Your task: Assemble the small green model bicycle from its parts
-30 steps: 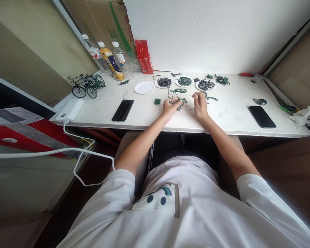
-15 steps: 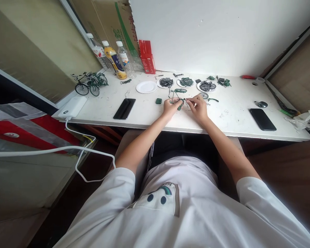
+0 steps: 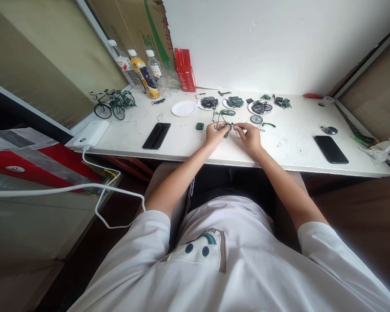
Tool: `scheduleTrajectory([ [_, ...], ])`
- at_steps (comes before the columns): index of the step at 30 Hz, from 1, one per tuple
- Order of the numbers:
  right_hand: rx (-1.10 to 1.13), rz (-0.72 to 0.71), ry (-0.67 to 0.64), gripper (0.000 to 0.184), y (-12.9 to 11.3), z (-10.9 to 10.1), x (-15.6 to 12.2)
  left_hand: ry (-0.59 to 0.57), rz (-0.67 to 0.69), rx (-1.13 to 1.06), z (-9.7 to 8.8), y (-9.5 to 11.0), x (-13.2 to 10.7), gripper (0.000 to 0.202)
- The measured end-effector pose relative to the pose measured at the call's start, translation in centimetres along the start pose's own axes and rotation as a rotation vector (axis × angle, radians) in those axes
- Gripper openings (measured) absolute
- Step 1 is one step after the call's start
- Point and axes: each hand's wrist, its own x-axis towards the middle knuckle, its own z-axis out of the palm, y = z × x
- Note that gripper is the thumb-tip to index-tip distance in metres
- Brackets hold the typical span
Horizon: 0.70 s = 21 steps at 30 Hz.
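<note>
Above the front part of the white table, my left hand (image 3: 216, 133) is closed around a green model bicycle frame (image 3: 221, 119). My right hand (image 3: 248, 134) meets its end from the right, fingers pinched at a small dark part that is too small to name. A loose wheel (image 3: 256, 119) lies just beyond my right fingers, with a curved green piece (image 3: 268, 125) beside it. To the left of my left hand sits a small green block (image 3: 199, 126).
Paper plates (image 3: 184, 108) stand in a row behind my hands, several with model parts. Assembled model bicycles (image 3: 113, 104) are at the left, near bottles (image 3: 144, 76) and a red box (image 3: 185, 71). Phones lie left (image 3: 156, 135) and right (image 3: 331, 149); a white power strip (image 3: 91, 134) sits at the left edge.
Both hands stay nearly in place on the bicycle frame. My right fingertips have shifted very slightly at the small part; the whole view has moved a little.
</note>
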Motion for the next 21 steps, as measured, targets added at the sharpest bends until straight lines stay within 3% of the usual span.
scheduleTrajectory([
  [21,-0.006,0.015,-0.036,0.042,0.42,0.15,0.12,-0.039,0.039,0.054,-0.06,-0.15,-0.06,0.032],
])
